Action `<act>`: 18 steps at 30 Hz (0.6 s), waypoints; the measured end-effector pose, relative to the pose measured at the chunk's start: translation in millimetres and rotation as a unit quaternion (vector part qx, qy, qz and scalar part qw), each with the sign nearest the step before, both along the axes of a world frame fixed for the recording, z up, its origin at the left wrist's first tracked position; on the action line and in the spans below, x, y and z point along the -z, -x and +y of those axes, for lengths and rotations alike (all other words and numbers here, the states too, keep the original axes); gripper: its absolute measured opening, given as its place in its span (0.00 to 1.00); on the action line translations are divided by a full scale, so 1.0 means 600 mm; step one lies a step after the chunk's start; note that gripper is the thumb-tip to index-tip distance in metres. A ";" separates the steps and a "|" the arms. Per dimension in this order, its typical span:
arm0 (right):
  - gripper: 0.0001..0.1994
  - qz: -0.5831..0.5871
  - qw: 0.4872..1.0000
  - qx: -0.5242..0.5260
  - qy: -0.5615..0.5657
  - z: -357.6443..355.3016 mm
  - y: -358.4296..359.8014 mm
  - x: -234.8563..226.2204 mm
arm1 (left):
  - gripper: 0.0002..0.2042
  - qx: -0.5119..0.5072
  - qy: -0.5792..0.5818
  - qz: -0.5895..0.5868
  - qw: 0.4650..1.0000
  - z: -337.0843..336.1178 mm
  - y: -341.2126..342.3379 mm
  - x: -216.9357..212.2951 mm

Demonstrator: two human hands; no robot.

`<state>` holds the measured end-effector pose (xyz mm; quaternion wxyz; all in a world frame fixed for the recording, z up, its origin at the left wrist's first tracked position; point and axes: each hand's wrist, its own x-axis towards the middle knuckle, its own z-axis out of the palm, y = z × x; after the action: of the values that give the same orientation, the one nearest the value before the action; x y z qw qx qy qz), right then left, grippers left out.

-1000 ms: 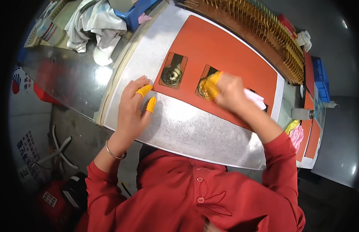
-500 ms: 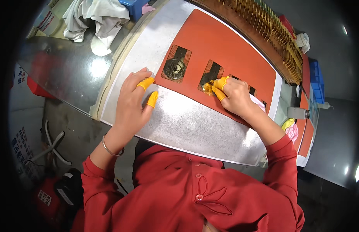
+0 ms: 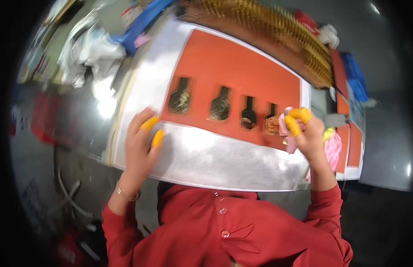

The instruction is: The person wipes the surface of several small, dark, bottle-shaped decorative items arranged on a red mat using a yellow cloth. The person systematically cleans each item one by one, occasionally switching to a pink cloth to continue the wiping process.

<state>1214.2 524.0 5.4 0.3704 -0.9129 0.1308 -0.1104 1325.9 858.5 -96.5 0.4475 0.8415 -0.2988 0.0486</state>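
Note:
An orange-red mat (image 3: pixel 237 62) lies on the white-grey worktop, with a row of several dark patterned pieces along it. Each piece is a narrow dark bar above a round ornament, such as the one at far left (image 3: pixel 180 95). My left hand (image 3: pixel 142 144), wearing yellow finger cots, rests open by the mat's left near corner, thumb apart from the fingers. Over the mat's right end, my right hand (image 3: pixel 308 133), also in yellow finger cots, is closed on a pink cloth (image 3: pixel 283 124). Next to it sits the rightmost piece (image 3: pixel 271 124), partly covered by the cloth. Blur softens the details.
A brown rack of gold-coloured strips (image 3: pixel 269 26) runs along the mat's far side. Pale cloths (image 3: pixel 93 53) lie at far left, near a blue bin (image 3: pixel 144 22). On the right are a grey bottle (image 3: pixel 336 119), pink cloth (image 3: pixel 333 149) and a blue tray (image 3: pixel 354 75).
My right hand has moved right from the second piece to the mat's right end, where the pink cloth shows in it. My left hand stays by the corner. The whole view has shifted.

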 end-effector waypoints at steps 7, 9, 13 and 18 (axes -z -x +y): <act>0.09 -0.015 0.949 0.242 0.200 -0.291 0.118 -0.136 | 0.12 -0.033 -0.036 0.024 0.999 0.001 0.015 -0.002; 0.08 0.036 0.901 0.304 0.309 -0.379 0.169 -0.141 | 0.12 -0.030 -0.042 0.032 0.998 -0.010 0.015 0.004; 0.08 0.130 0.842 0.286 0.438 -0.451 0.196 -0.107 | 0.11 -0.040 -0.054 0.020 0.998 -0.024 0.016 0.005; 0.07 0.163 0.824 0.245 0.485 -0.490 0.170 -0.073 | 0.12 -0.036 -0.059 0.025 0.997 -0.022 0.015 -0.001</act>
<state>1112.3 230.0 49.1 -0.1861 -0.9175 0.3380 -0.0964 1317.1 845.5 -95.9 0.4020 0.8776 -0.2599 0.0260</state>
